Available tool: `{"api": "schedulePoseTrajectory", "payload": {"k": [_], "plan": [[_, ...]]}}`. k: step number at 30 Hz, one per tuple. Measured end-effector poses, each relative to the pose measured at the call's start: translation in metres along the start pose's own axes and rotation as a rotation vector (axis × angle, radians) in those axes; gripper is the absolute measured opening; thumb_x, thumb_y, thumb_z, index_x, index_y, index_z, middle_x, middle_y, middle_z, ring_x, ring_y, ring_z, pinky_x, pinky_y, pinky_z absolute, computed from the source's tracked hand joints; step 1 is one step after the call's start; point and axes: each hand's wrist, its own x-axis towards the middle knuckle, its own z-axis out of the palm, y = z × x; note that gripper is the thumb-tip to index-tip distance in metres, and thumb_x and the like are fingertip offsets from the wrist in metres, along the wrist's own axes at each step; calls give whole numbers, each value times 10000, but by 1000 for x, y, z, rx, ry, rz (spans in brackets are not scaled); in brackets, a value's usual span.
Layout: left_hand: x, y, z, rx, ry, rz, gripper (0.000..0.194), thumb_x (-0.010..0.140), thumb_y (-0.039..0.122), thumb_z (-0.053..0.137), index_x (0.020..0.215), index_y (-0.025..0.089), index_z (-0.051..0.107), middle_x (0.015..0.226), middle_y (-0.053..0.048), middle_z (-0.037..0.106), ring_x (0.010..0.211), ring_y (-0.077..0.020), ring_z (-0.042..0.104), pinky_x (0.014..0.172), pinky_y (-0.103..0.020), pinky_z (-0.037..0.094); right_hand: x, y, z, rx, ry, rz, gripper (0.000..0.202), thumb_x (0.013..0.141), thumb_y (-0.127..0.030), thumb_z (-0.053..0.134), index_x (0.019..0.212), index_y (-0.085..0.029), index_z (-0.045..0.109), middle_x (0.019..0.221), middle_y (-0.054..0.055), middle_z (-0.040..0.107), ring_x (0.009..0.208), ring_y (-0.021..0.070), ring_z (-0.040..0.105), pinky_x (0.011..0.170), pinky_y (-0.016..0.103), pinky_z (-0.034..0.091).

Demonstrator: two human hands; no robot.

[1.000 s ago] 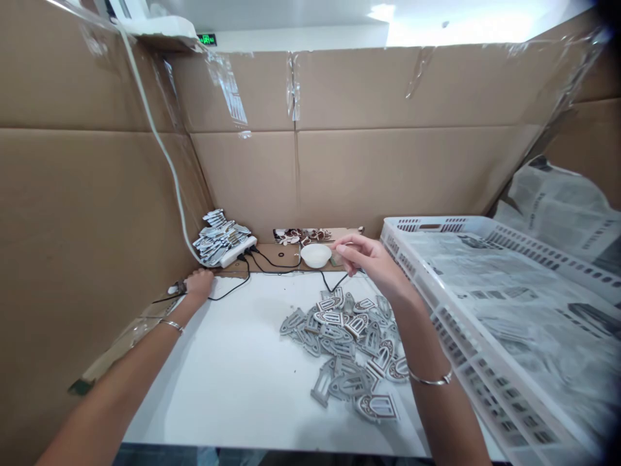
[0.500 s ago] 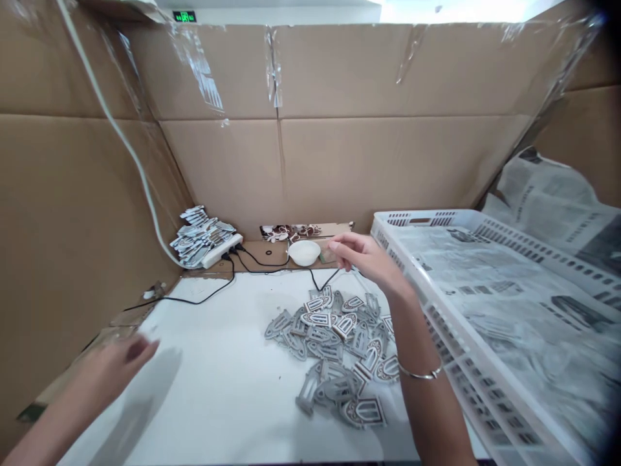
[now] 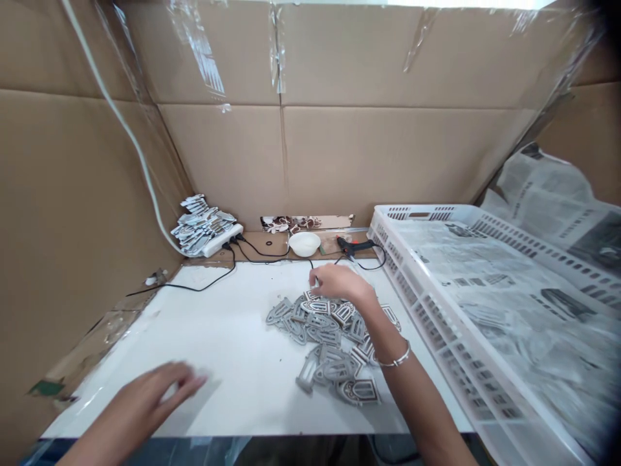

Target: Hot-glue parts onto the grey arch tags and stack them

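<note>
Over the back part of a loose pile of grey and white arch-shaped pieces (image 3: 323, 321) is my right hand (image 3: 339, 283). Its fingers curve down with a small gap between them, and I see nothing held in them; whether they touch a piece I cannot tell. Some pieces show a brown patterned border, others plain grey. At the front left of the white tabletop, my left hand (image 3: 160, 395) is blurred, thumb and forefinger brought together at the tips. A faint pale bit shows there, too smeared to name. My right wrist wears a silvery bangle (image 3: 395, 356).
A white plastic crate (image 3: 412, 278) lined with newspaper stands on the right. Along the back are a white bowl (image 3: 304, 244), a black glue gun (image 3: 356, 247), a power strip (image 3: 222, 241) with black cords, and a stack of similar pieces (image 3: 201, 226). Cardboard walls (image 3: 369, 149) surround the table.
My right hand has come from beside the glue gun down and left to the pile, uncovering the glue gun. My left hand has moved right and nearer the front. The view has tipped downward.
</note>
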Motion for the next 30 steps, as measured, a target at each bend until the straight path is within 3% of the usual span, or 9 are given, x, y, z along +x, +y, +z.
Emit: {"api": "schedulePoseTrajectory", "payload": {"k": [3,7,10,13,15,18,22,27,30], "plan": [[58,12,29,-90,-116,141,409,936,586,444,916,276,710,973,-65,736,895,-256,675,783,-325,504,1,-14,20,-150,-85,73,316,792,-182,621,1085,-180,740,1123,171,742,1031,310,693,745,337,479],[120,35,70,-45,-156,202,332,917,493,544,1090,229,646,1055,-74,706,903,-243,657,762,-318,464,0,-18,43,-178,-99,91,345,803,-111,573,1097,-188,736,1124,177,745,1037,293,706,769,327,491],[138,38,91,-42,-213,203,293,881,425,610,1068,199,629,1017,-77,691,895,-240,639,744,-306,440,-1,-12,49,-180,-81,74,328,815,-143,578,1103,-193,725,1096,157,752,1026,288,706,771,322,483],[144,28,102,-130,-206,205,282,832,349,646,1063,187,632,933,-54,674,849,-219,624,721,-285,423,0,-2,44,-176,-48,66,332,802,-227,623,1117,-177,713,1084,153,749,999,293,700,754,322,472],[148,16,104,-208,-205,197,283,803,320,645,1051,185,651,859,-31,660,795,-202,612,693,-272,415,5,3,41,-94,15,67,374,804,-305,635,1152,-184,701,1068,124,751,955,269,697,737,308,468],[160,-6,96,-311,-172,188,291,773,355,635,997,181,697,792,-20,656,747,-189,596,675,-266,421,24,6,41,238,134,43,384,810,-322,629,1154,-166,699,965,78,757,827,198,686,696,261,469],[187,-46,75,-445,-108,132,402,734,490,634,934,155,732,820,-56,715,696,-184,598,655,-278,460,62,-12,58,597,11,45,287,904,-288,511,1062,-136,698,759,35,732,613,124,639,596,208,485],[221,-81,58,-437,-69,66,457,659,547,692,852,133,712,690,-57,698,637,-200,621,591,-279,471,98,-50,74,477,-43,101,236,909,-224,494,829,-142,700,720,62,747,595,145,680,585,213,503],[231,-87,60,-369,-12,80,374,720,494,657,851,147,704,782,-78,729,742,-228,663,689,-307,505,104,-67,63,301,64,175,200,878,-193,554,951,-117,723,996,172,765,892,255,733,747,292,526]]}}
